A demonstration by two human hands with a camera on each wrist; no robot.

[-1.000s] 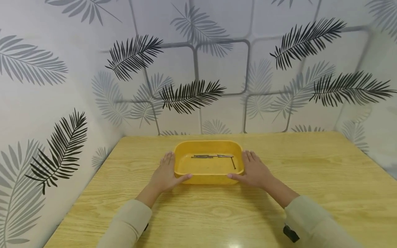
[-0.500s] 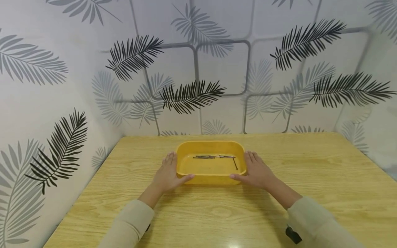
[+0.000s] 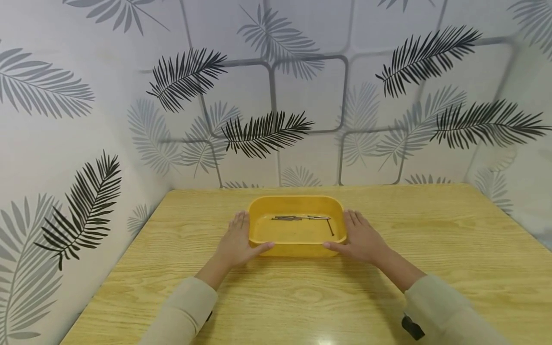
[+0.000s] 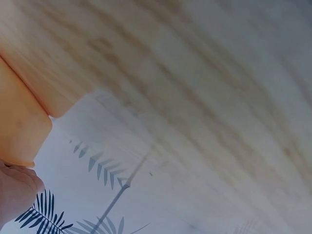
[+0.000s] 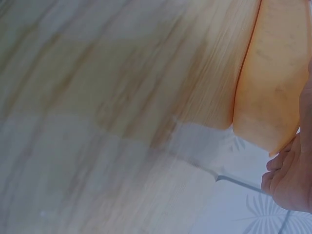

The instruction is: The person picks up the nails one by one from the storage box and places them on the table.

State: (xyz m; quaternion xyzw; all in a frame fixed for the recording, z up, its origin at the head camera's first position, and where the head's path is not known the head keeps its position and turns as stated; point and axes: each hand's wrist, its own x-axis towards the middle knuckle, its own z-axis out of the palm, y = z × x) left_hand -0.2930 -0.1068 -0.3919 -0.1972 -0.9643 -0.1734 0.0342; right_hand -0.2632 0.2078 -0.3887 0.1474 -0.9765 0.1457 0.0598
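Straight-fingered, left hand point(image 3: 235, 243) and right hand point(image 3: 363, 241) touch the tray point(image 3: 297, 250).

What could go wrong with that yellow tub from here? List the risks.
1. The nails lie loose in the tub, so a tilt or jolt might send them sliding.
2. The left hand and right hand are at opposite ends; if one pushed harder, the tub could swing askew.
3. The tub is toward the far side of the table, so a strong push away might bump it into the wall.
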